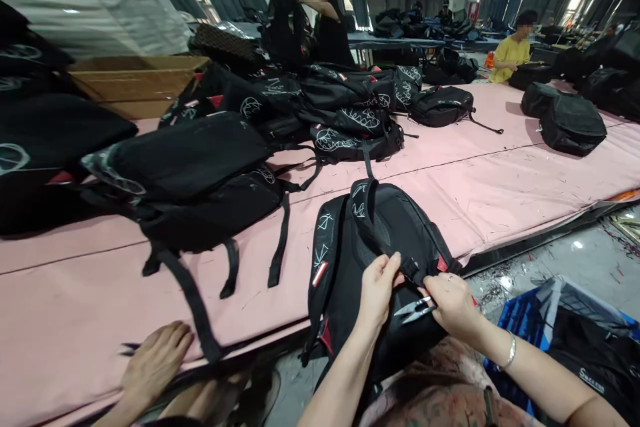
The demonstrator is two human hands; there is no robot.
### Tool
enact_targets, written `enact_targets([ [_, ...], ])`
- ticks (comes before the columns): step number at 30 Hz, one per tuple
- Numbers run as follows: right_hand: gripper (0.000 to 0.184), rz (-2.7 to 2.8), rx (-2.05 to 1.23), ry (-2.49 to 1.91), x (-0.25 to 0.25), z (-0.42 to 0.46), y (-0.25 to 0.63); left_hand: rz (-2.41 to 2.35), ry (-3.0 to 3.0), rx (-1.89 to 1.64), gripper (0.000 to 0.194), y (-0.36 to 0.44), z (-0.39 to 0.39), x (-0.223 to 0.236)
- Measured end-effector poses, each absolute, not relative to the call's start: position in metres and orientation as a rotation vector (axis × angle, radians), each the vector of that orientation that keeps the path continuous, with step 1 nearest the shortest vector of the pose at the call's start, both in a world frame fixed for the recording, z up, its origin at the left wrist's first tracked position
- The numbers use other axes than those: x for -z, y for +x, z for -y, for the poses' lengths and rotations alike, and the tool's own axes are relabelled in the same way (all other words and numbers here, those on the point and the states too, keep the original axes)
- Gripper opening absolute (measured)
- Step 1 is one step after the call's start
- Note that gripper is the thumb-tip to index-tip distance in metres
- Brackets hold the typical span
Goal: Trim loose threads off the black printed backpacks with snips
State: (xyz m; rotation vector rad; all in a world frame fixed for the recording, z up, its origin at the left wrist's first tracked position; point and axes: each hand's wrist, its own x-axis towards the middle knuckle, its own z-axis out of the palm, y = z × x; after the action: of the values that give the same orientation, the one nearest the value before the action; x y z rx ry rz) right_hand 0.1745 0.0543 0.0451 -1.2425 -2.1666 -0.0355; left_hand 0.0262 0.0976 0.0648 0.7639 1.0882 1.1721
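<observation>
Black backpack (347,293) lies at the lower center of the frame, shoulder straps upward, over the near edge of a pink-covered table (480,200). The left hand (377,287) pinches a webbing strap (411,270), thumb closed against fingers; the right hand (450,300), curled just beside it, carries metal scissors (416,310), blades slightly parted, and its fingertips seem to meet the webbing too. The step in hand appears to be close handwork on that strap; a cut, if made, would call for taut webbing and blade tips clear of the fabric beneath. The bag's cloth looks matte and woven, rounded at the top, with curved, padded shoulder straps bearing white scrawled print and small red patches low on the sides. Bright, tapered steel stands out against it. At lower left, a co-worker's hand (156,355) rests on the creased pink covering, strewn elsewhere with dark threads.
</observation>
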Motion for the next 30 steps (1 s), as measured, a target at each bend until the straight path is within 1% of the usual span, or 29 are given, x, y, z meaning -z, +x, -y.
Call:
enact_targets([
  [2,0.014,2.063,-0.13,-1.276,-0.046,-0.049,0.174,-0.94,0.546,-1.242,0.028,0.025,-0.093,-0.067],
  [6,0.033,1.885,-0.588,-1.291,-0.057,-0.043,0.188,-0.803,0.369,-1.247,0.027,0.021,-0.088,-0.073],
  [8,0.036,1.824,-0.718,-1.284,-0.068,-0.044,0.201,-0.789,0.364,-1.238,0.026,0.019,-0.086,-0.075],
  [10,0.029,1.835,-0.667,-1.241,-0.08,-0.051,0.212,-0.788,0.379,-1.226,0.025,0.018,-0.084,-0.077],
  [12,0.019,1.911,-0.514,-1.171,-0.089,-0.06,0.219,-0.791,0.398,-1.203,0.026,0.018,-0.082,-0.079],
  [13,0.017,1.96,-0.44,-1.128,-0.092,-0.066,0.221,-0.792,0.408,-1.189,0.026,0.018,-0.081,-0.079],
  [19,0.015,2.196,-0.231,-0.902,-0.093,-0.092,0.216,-0.817,0.437,-1.157,0.026,0.018,-0.078,-0.081],
  [30,0.018,2.329,-0.184,-0.902,-0.101,-0.099,0.216,-0.857,0.46,-1.123,0.031,0.021,-0.079,-0.082],
])
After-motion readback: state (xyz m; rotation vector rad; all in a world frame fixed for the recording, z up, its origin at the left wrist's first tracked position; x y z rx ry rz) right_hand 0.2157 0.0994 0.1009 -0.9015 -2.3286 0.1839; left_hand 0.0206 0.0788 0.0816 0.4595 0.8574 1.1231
